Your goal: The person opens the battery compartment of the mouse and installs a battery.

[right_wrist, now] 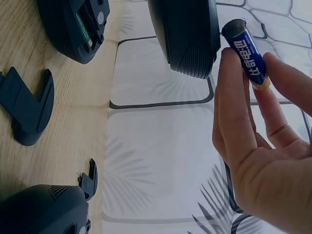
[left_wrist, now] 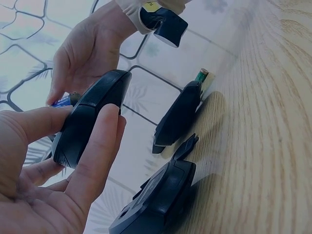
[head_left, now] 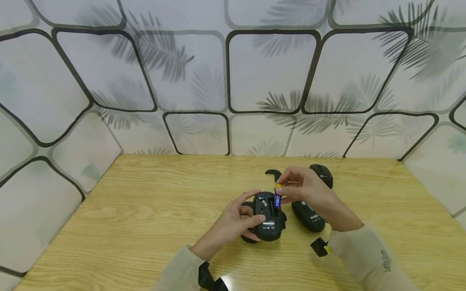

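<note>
Sleeves [head_left: 367, 252] are hanging over the table [head_left: 109, 226]. Left fingers [left_wrist: 96, 158] are gripping the upturned mouse [head_left: 269, 233]; right fingers [right_wrist: 235, 105] are pinching a battery [right_wrist: 247, 54] at its compartment [head_left: 271, 205]. Fitting is seemingly under way; seating is likely calling for end alignment.

There are four mice [head_left: 270, 228], at least two batteries [head_left: 277, 201] and two covers [right_wrist: 25, 107].

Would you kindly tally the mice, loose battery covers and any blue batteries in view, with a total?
Mice: 4 (held mouse, partly hidden mouse, near right mouse, far right mouse)
Loose covers: 2 (near cover, far cover)
Blue batteries: 1 (held battery)
Total: 7
</note>
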`<state>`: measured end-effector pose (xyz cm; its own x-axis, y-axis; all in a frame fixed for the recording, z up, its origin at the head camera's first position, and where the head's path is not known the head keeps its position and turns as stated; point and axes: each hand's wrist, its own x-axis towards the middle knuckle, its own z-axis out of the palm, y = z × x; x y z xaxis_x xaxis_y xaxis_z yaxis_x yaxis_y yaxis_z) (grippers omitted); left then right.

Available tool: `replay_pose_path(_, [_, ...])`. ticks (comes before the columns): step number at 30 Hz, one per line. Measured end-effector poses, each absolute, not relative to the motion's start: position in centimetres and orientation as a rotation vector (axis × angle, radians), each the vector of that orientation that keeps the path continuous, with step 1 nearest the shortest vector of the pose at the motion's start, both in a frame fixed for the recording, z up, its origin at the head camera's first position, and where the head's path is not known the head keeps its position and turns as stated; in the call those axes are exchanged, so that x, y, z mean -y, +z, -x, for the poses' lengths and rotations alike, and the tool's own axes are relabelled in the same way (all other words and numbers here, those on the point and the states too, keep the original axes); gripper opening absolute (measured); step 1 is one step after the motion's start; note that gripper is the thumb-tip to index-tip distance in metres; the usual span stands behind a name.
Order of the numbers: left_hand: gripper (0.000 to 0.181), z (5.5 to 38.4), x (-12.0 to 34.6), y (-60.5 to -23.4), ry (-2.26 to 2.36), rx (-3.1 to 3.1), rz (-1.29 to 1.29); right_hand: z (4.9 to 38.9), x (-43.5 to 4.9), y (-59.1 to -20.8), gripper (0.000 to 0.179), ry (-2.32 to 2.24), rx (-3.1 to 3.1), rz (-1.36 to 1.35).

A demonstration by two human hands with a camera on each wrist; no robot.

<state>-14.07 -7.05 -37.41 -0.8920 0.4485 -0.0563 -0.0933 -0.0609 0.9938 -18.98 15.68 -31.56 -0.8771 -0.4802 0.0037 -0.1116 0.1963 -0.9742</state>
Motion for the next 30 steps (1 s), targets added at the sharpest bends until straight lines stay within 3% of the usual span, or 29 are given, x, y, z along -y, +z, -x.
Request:
replay_pose_path(16, [0.067, 14.1, 7.0, -37.4, 2.016, -1.844, -0.350, 18.9, -15.4, -31.8, 0.019, -1.700, -2.164, 0.649])
replay_pose_path(24, [0.068, 14.0, 7.1, -37.3, 2.021, -1.856, -0.379, 18.9, -15.5, -32.4, 0.018, -1.674, -2.267, 0.501])
replay_pose_path(30, [0.068, 14.0, 7.2, -37.0, 2.032, -1.865, -0.376, 18.3, -15.4, -34.1, 0.044, -1.635, -2.050, 0.421])
